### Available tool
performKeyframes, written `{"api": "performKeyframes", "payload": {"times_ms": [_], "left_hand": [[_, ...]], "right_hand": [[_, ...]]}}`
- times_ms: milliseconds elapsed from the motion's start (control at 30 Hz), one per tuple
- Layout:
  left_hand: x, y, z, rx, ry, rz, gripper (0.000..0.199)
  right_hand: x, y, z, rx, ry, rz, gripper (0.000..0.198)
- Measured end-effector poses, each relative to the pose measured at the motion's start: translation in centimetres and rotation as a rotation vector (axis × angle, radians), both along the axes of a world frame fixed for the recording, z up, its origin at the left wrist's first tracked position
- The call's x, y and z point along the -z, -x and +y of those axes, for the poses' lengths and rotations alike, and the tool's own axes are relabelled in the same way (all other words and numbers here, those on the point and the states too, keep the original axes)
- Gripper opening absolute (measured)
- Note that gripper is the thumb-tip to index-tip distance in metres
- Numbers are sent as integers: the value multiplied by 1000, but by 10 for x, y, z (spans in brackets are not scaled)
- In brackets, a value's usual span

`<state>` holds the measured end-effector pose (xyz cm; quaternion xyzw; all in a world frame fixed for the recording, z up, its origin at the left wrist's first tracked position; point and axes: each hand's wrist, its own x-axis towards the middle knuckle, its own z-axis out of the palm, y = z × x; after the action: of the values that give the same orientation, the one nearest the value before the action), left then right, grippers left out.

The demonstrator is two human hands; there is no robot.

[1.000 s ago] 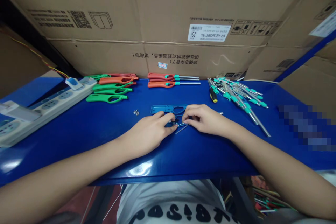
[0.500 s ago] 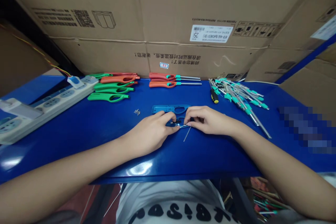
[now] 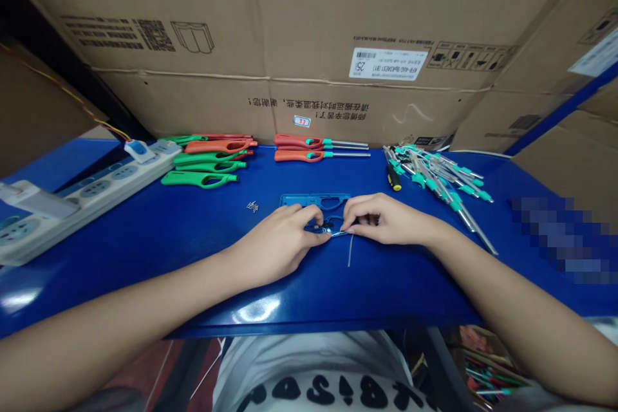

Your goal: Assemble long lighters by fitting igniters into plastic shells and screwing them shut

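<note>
My left hand [image 3: 282,241] is closed, its thumb and fingers gripping a blue lighter handle half [image 3: 334,217] on the table. Small dark and white inner parts show between my fingertips; most of this half is hidden. On its right end, my right hand [image 3: 386,219] pinches a thin pale wire. A thin translucent tube [image 3: 350,254] hangs down below the right fingertips, toward the front edge. Just behind both hands lies another blue lighter handle half [image 3: 309,199], with its inside up. Several small screws [image 3: 252,206] sit in a pile left of it.
Green handles [image 3: 200,179] and orange handles [image 3: 219,145] lie at the back left, beside a white power strip [image 3: 96,190]. Orange lighters [image 3: 299,155] lie at back centre. Metal lighter tubes [image 3: 447,183] and a screwdriver [image 3: 394,177] lie right. A cardboard box [image 3: 309,58] stands behind.
The thin tube under my right fingertips has swung from slanting down-left to hanging nearly straight. My right hand has shifted slightly right; my left hand stays almost in place.
</note>
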<state>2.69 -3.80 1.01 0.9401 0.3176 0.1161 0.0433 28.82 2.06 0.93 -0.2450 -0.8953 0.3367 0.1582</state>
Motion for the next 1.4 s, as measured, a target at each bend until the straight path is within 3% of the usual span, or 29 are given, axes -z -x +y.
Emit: {"api": "performKeyframes", "payload": {"times_ms": [367, 700, 867, 1067, 1233, 1333, 1400], "left_hand": [[-1, -3, -2, 0, -19, 77, 42], [3, -5, -4, -67, 60, -35, 40], [4, -6, -5, -67, 47, -27, 39], [6, -5, -5, -77, 40, -35, 40], [6, -5, -4, -64, 24, -17, 40], [6, -4, -3, -51, 10, -23, 40], [8, -4, -1, -38, 1, -44, 39]], "right_hand": [[1, 9, -8, 85, -115, -64, 7], [0, 6, -5, 72, -124, -44, 10], [0, 8, -7, 62, -158, -85, 12], [-2, 4, -4, 52, -96, -52, 13], [-1, 8, -7, 53, -154, -77, 15], [-1, 8, -7, 71, -145, 0, 13], [-2, 4, -2, 159, -188, 88, 15]]}}
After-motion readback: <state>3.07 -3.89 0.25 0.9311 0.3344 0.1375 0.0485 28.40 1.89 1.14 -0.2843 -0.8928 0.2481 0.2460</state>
